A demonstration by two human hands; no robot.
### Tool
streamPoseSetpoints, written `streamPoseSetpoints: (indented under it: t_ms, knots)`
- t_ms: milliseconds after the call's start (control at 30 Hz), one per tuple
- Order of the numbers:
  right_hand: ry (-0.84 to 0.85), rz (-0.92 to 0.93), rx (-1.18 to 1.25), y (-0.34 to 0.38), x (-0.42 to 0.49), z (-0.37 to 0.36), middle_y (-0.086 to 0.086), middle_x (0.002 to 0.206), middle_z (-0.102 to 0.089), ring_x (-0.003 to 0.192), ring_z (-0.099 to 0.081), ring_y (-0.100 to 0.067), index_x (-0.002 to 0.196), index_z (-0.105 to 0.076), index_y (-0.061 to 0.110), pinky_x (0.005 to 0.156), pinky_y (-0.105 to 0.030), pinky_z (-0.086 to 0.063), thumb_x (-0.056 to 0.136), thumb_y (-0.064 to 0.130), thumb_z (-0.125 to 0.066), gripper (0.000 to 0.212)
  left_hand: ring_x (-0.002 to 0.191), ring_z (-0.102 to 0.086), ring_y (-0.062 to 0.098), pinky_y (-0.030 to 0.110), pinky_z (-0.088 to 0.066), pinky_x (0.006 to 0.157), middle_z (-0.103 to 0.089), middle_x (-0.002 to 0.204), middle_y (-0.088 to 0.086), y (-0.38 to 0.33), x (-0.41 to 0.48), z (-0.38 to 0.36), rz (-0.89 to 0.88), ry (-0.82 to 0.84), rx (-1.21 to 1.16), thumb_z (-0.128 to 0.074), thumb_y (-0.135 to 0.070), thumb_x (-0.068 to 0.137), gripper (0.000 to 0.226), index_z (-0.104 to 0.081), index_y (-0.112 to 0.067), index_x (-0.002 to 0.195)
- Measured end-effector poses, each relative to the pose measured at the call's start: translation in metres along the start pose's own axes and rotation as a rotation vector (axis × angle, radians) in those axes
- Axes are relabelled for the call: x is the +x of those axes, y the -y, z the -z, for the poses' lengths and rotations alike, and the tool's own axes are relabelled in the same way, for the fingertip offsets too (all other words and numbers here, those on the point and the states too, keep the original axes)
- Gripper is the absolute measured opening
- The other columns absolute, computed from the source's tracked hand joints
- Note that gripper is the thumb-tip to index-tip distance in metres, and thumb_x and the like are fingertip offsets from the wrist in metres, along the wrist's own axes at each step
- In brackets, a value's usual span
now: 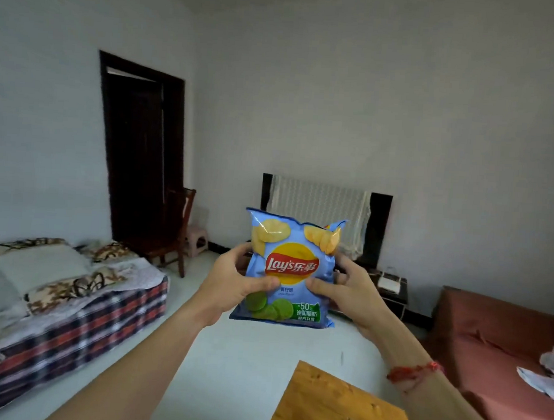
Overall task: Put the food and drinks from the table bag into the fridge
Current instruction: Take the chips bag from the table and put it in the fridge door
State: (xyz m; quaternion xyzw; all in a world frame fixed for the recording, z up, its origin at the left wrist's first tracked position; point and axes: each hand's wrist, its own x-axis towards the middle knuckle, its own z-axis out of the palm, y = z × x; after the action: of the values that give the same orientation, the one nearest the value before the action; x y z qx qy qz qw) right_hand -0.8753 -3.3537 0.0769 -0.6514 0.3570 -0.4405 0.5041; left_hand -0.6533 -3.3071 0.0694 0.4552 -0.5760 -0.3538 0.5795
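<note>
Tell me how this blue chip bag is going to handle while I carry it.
Probably light for its size: the chip bag looks puffed with air and sits easily between the left hand and right hand. Likely fragile inside, since the thumbs press into its front, so a hard squeeze could crush chips. The glossy film may be slippery.

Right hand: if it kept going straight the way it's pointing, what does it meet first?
The chip bag, which the right hand grips together with the left hand. Past the bag, probably the lace-covered screen, though depth is unclear.
</note>
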Motion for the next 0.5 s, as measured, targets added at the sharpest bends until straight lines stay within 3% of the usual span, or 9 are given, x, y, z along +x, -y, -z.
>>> streamPoseSetpoints:
  t_ms: [133, 300, 500]
  knots:
    - [0.112, 0.017, 0.009, 0.001, 0.022, -0.071, -0.006, 0.104, -0.078, 0.093, -0.076, -0.026, 0.121, -0.06, 0.02, 0.077, -0.045, -0.063, 0.085, 0.004, -0.078, 0.043, 0.096, -0.072, 0.017, 0.035, -0.06, 0.078, -0.074, 0.106, -0.001, -0.003, -0.024, 0.07, 0.006, -0.113, 0.057, -0.088, -0.008, 0.068, 0.055, -0.064, -0.018, 0.117]
    - [0.299, 0.025, 0.028, 0.003, 0.047, -0.154, 0.001, 0.1, -0.079, 0.087, -0.077, -0.019, 0.121, -0.061, 0.021, 0.064, -0.028, -0.059, 0.085, 0.004, -0.079, 0.044, 0.091, -0.073, 0.018, 0.029, -0.059, 0.069, -0.075, 0.103, 0.0, -0.007, -0.063, 0.142, 0.03, -0.304, 0.093, -0.085, -0.004, 0.071, 0.052, -0.063, -0.022, 0.114]
    - [0.557, 0.045, 0.069, 0.0, 0.071, -0.249, 0.003, 0.099, -0.078, 0.086, -0.077, -0.018, 0.121, -0.059, 0.028, 0.068, -0.036, -0.063, 0.081, 0.008, -0.082, 0.051, 0.094, -0.073, 0.023, 0.037, -0.06, 0.07, -0.074, 0.107, 0.003, -0.012, -0.118, 0.204, 0.086, -0.563, 0.149, -0.084, -0.005, 0.071, 0.055, -0.062, -0.021, 0.119]
